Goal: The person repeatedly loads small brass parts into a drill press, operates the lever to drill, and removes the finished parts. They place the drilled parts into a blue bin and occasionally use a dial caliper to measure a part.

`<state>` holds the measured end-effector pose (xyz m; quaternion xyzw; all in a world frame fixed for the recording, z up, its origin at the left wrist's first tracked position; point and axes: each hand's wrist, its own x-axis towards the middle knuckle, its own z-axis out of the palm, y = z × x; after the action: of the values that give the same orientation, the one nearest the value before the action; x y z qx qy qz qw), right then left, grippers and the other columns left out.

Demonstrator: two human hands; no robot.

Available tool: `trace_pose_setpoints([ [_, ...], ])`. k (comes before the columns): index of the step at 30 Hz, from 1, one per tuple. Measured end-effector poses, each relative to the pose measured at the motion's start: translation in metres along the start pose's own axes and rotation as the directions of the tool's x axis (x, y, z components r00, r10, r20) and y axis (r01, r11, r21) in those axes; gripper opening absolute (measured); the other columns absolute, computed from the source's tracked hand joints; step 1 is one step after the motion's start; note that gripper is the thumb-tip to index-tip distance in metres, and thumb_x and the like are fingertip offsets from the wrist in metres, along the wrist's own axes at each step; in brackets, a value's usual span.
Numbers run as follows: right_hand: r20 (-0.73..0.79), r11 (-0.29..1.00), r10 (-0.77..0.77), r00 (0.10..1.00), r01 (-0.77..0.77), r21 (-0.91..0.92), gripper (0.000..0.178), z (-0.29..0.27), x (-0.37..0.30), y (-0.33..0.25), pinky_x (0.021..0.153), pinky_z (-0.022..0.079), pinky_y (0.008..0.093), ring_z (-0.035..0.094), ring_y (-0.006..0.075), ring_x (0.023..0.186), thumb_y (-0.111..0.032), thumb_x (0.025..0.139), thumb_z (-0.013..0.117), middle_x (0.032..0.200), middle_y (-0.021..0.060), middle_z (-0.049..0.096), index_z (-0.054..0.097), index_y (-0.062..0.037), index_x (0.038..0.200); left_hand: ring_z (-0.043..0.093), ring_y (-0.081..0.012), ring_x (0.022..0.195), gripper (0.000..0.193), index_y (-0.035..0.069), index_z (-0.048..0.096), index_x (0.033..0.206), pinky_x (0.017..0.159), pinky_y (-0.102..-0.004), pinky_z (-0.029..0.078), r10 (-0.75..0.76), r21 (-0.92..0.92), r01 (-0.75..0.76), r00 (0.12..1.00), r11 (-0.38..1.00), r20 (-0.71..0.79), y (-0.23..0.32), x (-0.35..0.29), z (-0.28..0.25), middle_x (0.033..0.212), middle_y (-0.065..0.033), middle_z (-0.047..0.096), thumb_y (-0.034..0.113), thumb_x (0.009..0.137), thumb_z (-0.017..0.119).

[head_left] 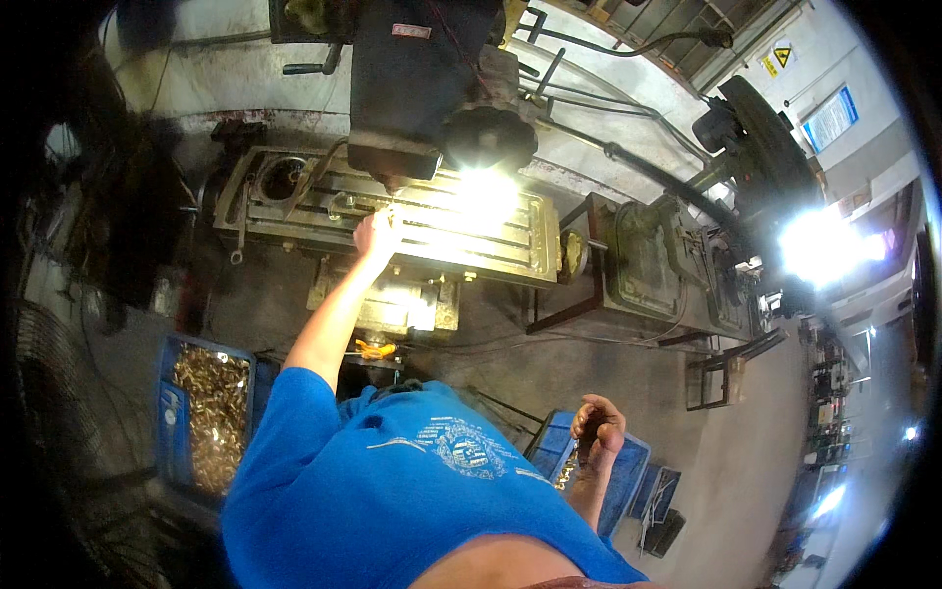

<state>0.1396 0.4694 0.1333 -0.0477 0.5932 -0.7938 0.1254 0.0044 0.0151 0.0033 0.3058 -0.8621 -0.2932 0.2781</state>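
Note:
My left hand [376, 234] reaches forward over the slotted metal machine table [510, 231]. Its fingers are pinched together right under the dark machine head's spindle [392, 185]; whatever they grip is too small and too brightly lit to name. Out to the right, my right hand [599, 432] is raised above a blue crate [628, 466], its fingers curled inward. What lies inside that curl, if anything, is in shadow. A few shiny brass-coloured pieces [566, 468] show in this crate beside the wrist.
At left stands another blue crate [172, 447] full of small brass-coloured parts [213, 412]. A wrench [238, 231] hangs at the table's left end. An orange-handled tool [375, 349] lies just before my body. A metal stand [579, 285] is right of the machine; a bright lamp [488, 196] glares.

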Motion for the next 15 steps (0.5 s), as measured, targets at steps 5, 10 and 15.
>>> trace_pose_setpoints([
  [5, -0.033, 0.998, 0.035, 0.999, -0.036, -0.046, 0.069, -0.006, -0.003, 0.014, 0.045, 0.041, 0.0251, 0.05, 0.014, 0.051, -0.048, 0.059, 0.073, 0.066, 0.0061, 0.054, 0.058, 0.0052, 0.099, 0.063, -0.0351, 0.074, 0.027, 0.01, 0.064, 0.079, 0.065, -0.0448, 0.049, 0.028, 0.064, -0.032, 0.998, 0.997, 0.057, -0.001, 0.012, 0.01, 0.076, -0.0167, 0.064, 0.035, 0.081, 0.054],
  [10, -0.067, 0.998, 0.053, 0.996, -0.054, -0.024, 0.056, -0.018, -0.006, 0.025, 0.044, 0.041, 0.0252, 0.05, 0.0136, 0.05, -0.037, 0.062, 0.068, 0.065, 0.0065, 0.054, 0.059, 0.0057, 0.096, 0.062, -0.0347, 0.071, 0.022, 0.008, 0.063, 0.078, 0.064, -0.0439, 0.048, 0.127, -0.002, -0.127, 0.988, 0.992, 0.084, 0.003, 0.01, 0.006, 0.073, -0.0152, 0.064, 0.029, 0.08, 0.054],
  [15, -0.101, 0.995, 0.097, 0.99, -0.094, 0.036, 0.042, -0.019, -0.004, 0.027, 0.045, 0.041, 0.0239, 0.047, 0.0146, 0.049, -0.001, 0.059, 0.04, 0.064, 0.0086, 0.053, 0.059, 0.0082, 0.095, 0.058, -0.0278, 0.062, 0.02, 0.009, 0.063, 0.081, 0.058, -0.0372, 0.046, 0.22, -0.235, -0.144, 0.916, 0.961, 0.336, 0.008, -0.05, -0.015, 0.069, -0.0133, 0.061, 0.029, 0.079, 0.06],
])
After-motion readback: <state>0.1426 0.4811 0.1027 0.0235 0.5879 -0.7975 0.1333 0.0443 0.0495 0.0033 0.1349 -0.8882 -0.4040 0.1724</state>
